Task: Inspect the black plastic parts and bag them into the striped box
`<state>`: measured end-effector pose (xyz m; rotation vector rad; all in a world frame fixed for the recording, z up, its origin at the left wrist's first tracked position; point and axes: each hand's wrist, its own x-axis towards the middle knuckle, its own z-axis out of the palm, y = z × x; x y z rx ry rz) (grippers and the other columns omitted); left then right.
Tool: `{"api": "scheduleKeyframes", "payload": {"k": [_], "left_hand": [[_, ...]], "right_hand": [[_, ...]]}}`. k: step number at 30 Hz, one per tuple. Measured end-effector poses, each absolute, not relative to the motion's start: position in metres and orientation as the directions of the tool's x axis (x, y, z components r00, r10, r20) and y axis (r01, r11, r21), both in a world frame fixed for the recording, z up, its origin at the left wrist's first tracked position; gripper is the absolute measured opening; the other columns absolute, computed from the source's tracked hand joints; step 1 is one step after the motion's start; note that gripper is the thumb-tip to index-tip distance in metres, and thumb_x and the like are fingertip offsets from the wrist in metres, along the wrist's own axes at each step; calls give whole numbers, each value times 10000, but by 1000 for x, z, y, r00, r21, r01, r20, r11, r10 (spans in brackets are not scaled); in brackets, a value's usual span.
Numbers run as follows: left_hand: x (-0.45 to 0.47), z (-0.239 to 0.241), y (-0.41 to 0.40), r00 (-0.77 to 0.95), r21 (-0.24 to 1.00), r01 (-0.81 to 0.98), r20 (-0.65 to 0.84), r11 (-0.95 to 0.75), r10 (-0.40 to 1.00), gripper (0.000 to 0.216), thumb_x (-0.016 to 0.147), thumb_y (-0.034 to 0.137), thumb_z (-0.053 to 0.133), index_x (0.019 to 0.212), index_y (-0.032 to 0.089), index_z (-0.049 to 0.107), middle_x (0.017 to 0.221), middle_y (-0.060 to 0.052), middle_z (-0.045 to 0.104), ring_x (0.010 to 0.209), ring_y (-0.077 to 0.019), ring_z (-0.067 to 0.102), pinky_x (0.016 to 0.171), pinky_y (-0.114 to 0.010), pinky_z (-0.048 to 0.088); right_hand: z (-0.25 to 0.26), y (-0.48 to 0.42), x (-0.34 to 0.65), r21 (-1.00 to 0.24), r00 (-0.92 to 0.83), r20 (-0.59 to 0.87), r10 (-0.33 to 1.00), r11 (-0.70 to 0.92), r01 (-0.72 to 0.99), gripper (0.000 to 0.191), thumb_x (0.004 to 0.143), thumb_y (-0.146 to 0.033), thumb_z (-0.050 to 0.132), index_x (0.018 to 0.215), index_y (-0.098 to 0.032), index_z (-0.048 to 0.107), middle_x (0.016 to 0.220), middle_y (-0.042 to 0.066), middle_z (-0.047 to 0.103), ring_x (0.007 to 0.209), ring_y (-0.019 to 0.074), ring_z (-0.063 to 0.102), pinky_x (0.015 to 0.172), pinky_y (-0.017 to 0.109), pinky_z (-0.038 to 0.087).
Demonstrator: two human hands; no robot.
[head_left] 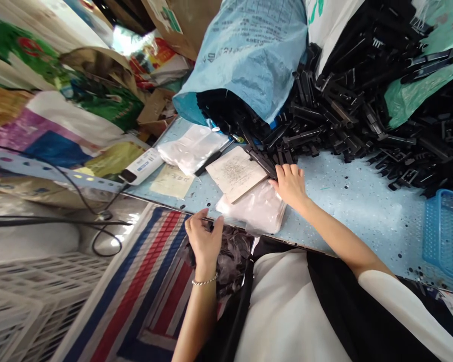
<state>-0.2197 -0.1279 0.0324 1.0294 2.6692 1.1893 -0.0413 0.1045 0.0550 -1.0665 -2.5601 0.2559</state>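
Note:
My right hand reaches across the light blue table to the edge of a big heap of black plastic parts; its fingers curl over the nearest parts, and what they grip is hidden. Just beside it lie a stack of clear plastic bags and a small notebook. My left hand, with a bead bracelet at the wrist, is at the table's near edge, fingers pinched on a thin clear bag that barely shows.
A light blue sack spills black parts at the back. A blue basket stands at the right. A black marker, more clear bags, a paper slip and a white device lie at the left. Sacks, cables and white crates fill the floor.

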Motion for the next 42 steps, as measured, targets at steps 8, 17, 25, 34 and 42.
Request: {"api": "scheduleKeyframes", "payload": {"k": [8, 17, 25, 34, 42], "left_hand": [[-160, 68, -31, -544, 983, 161, 163, -89, 823, 569, 956, 629, 512, 1354, 224, 556, 1305, -142, 636, 1122, -229, 659, 973, -401, 558], [-78, 90, 7, 12, 880, -454, -147, 136, 989, 576, 822, 533, 750, 1256, 187, 597, 908, -29, 663, 678, -133, 623, 597, -259, 517], [-47, 85, 10, 75, 910, -322, -253, 263, 965, 431, 810, 535, 758, 1029, 184, 636, 816, -6, 653, 634, -127, 569, 564, -247, 459], [-42, 98, 23, 139, 648, -633, -444, 424, 885, 576, 716, 523, 829, 1121, 148, 667, 842, -15, 670, 610, -94, 574, 510, -212, 439], [-38, 101, 25, 75, 587, -736, -426, 339, 902, 535, 771, 480, 791, 1182, 173, 639, 835, -1, 648, 588, -80, 547, 503, -203, 436]], "right_hand": [[82, 110, -17, -939, -594, -94, 799, 128, 320, 360, 1013, -447, 445, 921, -187, 676, 926, 72, 628, 938, 237, 558, 841, 382, 472], [105, 61, 99, -910, -498, 21, 867, 223, 351, 378, 1019, -543, 426, 1083, -212, 596, 1064, 97, 651, 922, 225, 614, 806, 382, 500], [113, 91, 116, -888, -566, 82, 820, 318, 332, 521, 1041, -645, 280, 797, -229, 477, 694, -3, 484, 634, 157, 463, 614, 303, 421], [108, 37, 125, -341, -837, 282, 469, 864, 370, 392, 1069, -411, 424, 790, -187, 586, 786, 68, 608, 755, 200, 509, 652, 323, 379], [113, 30, 133, -251, -774, 363, 519, 854, 455, 322, 1079, -378, 423, 941, -167, 624, 824, 72, 631, 756, 199, 509, 662, 316, 403]]}}
